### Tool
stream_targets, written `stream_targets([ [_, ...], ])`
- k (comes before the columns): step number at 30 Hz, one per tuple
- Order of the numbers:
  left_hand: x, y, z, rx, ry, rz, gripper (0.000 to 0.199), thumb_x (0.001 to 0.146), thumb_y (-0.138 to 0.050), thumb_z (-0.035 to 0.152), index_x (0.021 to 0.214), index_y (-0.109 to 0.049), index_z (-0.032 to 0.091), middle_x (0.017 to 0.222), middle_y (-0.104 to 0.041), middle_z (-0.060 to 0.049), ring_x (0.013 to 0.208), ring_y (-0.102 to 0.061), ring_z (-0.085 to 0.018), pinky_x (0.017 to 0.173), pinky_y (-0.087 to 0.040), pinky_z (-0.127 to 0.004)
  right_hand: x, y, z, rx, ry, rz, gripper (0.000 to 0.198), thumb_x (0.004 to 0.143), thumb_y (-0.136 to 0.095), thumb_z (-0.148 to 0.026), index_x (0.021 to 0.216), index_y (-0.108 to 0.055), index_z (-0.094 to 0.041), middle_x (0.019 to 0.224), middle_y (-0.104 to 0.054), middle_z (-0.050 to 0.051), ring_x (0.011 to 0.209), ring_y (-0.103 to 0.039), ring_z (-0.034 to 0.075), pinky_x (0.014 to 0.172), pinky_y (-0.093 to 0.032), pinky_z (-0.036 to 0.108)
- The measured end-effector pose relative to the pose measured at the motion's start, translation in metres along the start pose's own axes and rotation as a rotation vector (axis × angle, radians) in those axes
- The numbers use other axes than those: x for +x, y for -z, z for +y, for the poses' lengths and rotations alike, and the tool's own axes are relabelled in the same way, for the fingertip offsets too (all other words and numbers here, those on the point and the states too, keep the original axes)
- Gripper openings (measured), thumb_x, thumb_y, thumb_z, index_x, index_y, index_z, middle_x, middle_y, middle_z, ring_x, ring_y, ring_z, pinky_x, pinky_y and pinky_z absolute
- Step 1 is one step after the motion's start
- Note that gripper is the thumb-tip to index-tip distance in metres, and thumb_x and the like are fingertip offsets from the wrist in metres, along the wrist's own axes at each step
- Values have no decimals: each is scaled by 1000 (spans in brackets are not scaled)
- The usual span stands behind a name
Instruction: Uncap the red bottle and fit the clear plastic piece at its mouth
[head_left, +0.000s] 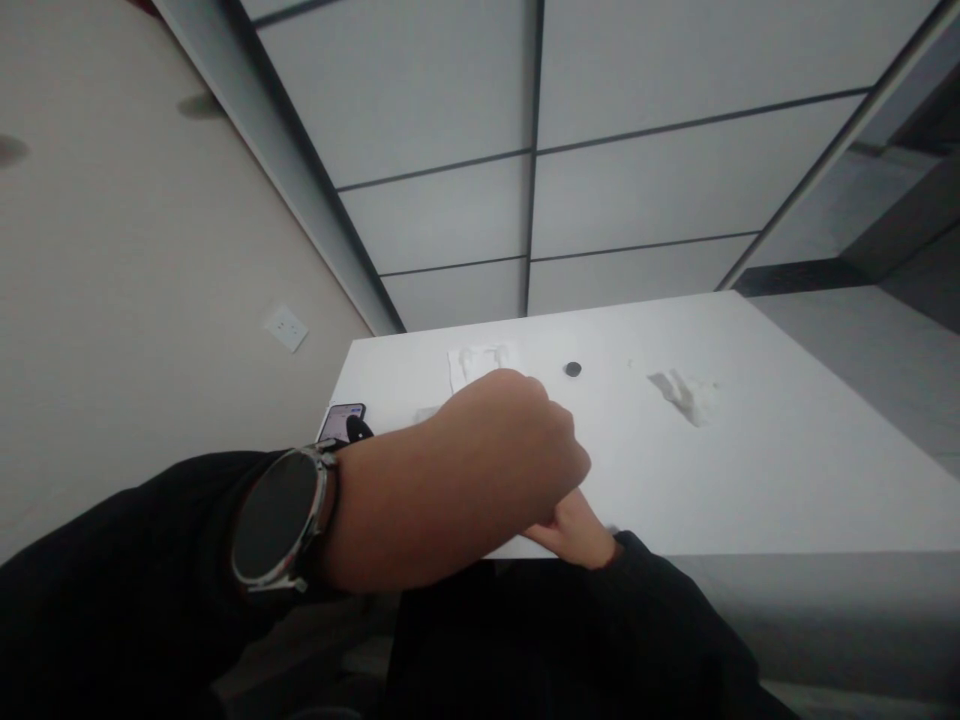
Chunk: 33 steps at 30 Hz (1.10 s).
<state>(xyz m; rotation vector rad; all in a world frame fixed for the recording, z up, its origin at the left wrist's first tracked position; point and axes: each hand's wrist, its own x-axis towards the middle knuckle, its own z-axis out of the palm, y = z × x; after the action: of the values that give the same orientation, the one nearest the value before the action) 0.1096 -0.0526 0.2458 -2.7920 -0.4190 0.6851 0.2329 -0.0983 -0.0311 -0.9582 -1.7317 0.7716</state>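
Note:
Raised over the near edge of the white table (795,480), my left hand (517,440) is closed, its back toward me. Its fingers curl away from view, so whatever they hold is hidden. A watch (277,518) with a dark round face is on that wrist. Just below and behind it is my right hand (574,530), close to or touching the left. Most of its fingers are covered by the left hand. Beyond the left hand lies a white sheet (456,372) with small white pieces on it, partly covered.
A phone (345,412) with a lit screen lies at the table's left edge, beside a black rounded object (358,428). A dark disc (573,369) sits at the back middle. Farther right is a crumpled whitish, translucent piece (684,398). White panelled doors (450,215) stand behind.

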Motion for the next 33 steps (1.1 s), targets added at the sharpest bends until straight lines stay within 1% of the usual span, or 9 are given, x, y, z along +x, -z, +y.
stream_targets([
  [2,-2,-4,-2,-15,7,63,24,77,-89,21,66,-69,21,77,-72,-4,59,-58,-17,53,-34,-32,-2,-1,2,-14,-3,15,88,87,-84,-58,160,-45,-28,139,-72,14,120,-73,40,101,-62,59],
  [6,-8,-8,-10,-74,100,-34,10,88,-83,25,82,-78,19,83,-75,-5,66,-65,-18,56,-37,-31,-5,-3,7,-47,-19,20,91,83,-89,-52,159,-44,-29,146,-68,15,129,-69,43,109,-58,60],
  [8,-12,-13,-16,-128,128,-31,15,90,-84,32,93,-80,18,89,-77,-7,74,-69,-21,60,-41,-31,-6,-3,9,-51,-18,14,92,84,-88,-53,160,-43,-28,149,-67,15,132,-67,42,112,-56,60],
  [12,-28,-36,-26,-282,151,94,35,89,-86,43,115,-77,23,109,-79,-7,99,-72,-27,76,-50,-32,-5,-2,9,-42,-11,-2,92,87,-84,-56,162,-39,-27,154,-62,17,140,-63,40,116,-53,59],
  [17,-52,-73,-30,-450,207,244,56,93,-80,50,142,-64,28,137,-72,-6,123,-69,-31,95,-51,-35,-6,-1,11,-57,-41,-2,90,88,-82,-57,162,-40,-27,158,-59,17,146,-58,39,122,-47,60],
  [21,-59,-105,-38,-632,321,470,71,93,-78,45,156,-50,27,143,-65,-9,128,-66,-30,104,-51,-39,-11,1,17,-76,-27,16,89,89,-81,-55,162,-40,-26,159,-58,18,147,-56,40,122,-45,61],
  [23,-51,-121,-45,-712,364,575,77,90,-79,41,158,-46,26,143,-61,-10,127,-66,-30,106,-52,-41,-16,3,21,-86,-26,40,89,89,-81,-54,163,-40,-25,159,-58,18,147,-57,40,122,-46,60],
  [26,-26,-145,-55,-768,373,636,69,87,-80,35,149,-54,22,143,-58,-12,130,-63,-30,111,-51,-42,-24,8,25,-117,-23,85,87,90,-80,-54,162,-40,-25,158,-58,18,145,-58,39,121,-47,60],
  [33,39,-197,-53,-675,400,507,60,74,-92,36,128,-71,20,126,-76,-12,125,-66,-38,116,-45,-56,-35,20,32,-173,-34,133,87,90,-80,-51,161,-40,-23,156,-60,20,144,-59,40,119,-50,60],
])
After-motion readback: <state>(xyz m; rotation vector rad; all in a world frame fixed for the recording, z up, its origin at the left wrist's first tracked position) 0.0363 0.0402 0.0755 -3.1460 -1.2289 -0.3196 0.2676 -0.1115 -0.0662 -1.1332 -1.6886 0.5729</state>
